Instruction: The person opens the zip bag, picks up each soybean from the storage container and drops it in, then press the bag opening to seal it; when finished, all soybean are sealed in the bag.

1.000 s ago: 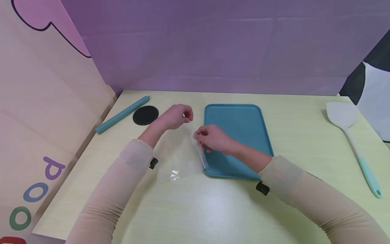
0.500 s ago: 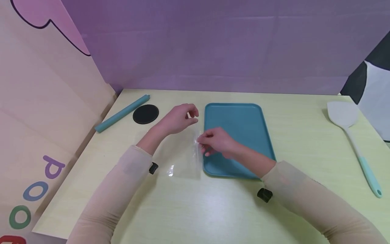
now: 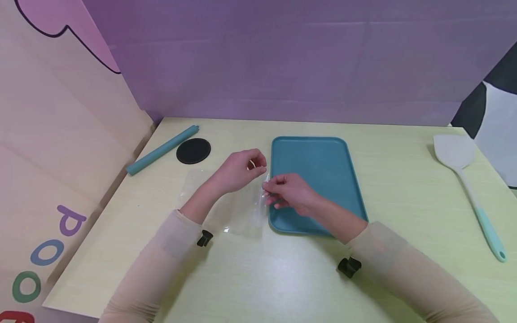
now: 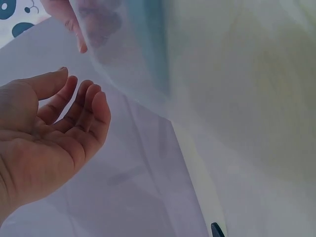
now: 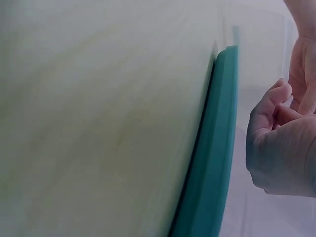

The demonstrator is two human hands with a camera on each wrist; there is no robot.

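Observation:
A clear plastic bag [image 3: 240, 220] spreads beneath and between the hands, its right edge beside the blue tray [image 3: 319, 179]. My right hand [image 3: 292, 193] pinches that edge between thumb and fingers, over the tray's left rim. Just behind it is my left hand [image 3: 242, 170], thumb and loosely bent fingers apart. In the left wrist view, nothing lies between the fingers of the left hand [image 4: 64, 118], and the see-through film [image 4: 123, 64] hangs beside them. The right wrist view catches both hands close together, the right hand [image 5: 281, 143] in front of the left hand [image 5: 301, 74].
At the back left lie a blue-green rod [image 3: 161, 150] and a black round disc [image 3: 193, 151]. A long spatula [image 3: 454, 150] with a mint handle lies at the right of the table [image 3: 404, 188]. A purple backdrop [image 3: 282, 63] stands behind.
My left hand has parted its fingertips from the bag's far edge, then come nearer and right, beside the other hand. My right hand keeps its pinch and has shifted slightly right and nearer.

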